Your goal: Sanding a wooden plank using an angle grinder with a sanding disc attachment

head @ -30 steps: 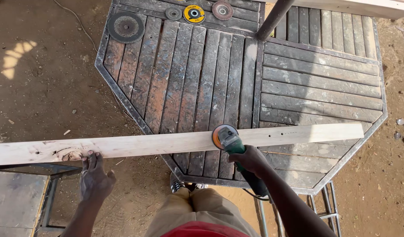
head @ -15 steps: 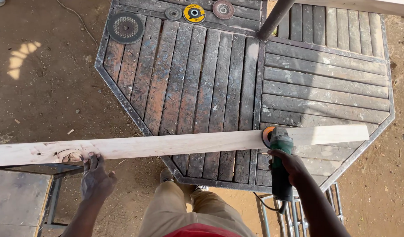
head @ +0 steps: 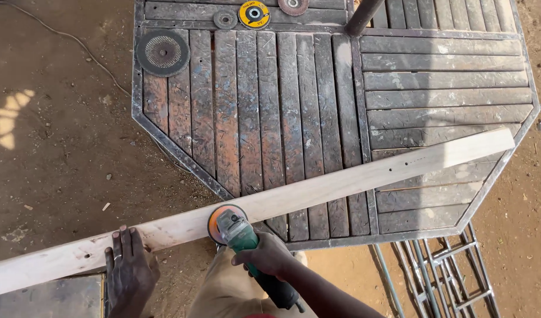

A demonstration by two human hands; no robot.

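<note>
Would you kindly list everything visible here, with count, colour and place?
plank: one, pale wood, lying slantwise across the table's near edge.
grinder: one, green body with orange disc, disc against the plank.
table: one, dark slatted metal, eight-sided, centre.
grinding discs: four, one large grey, one small grey, one yellow, one reddish cut by the frame, at the table's far edge.
cable: one, dark, on the dirt ground, upper left.
metal frame: one, grey bars, lower right.
left hand: flat on the plank.
right hand: grip closed around the grinder.
</note>
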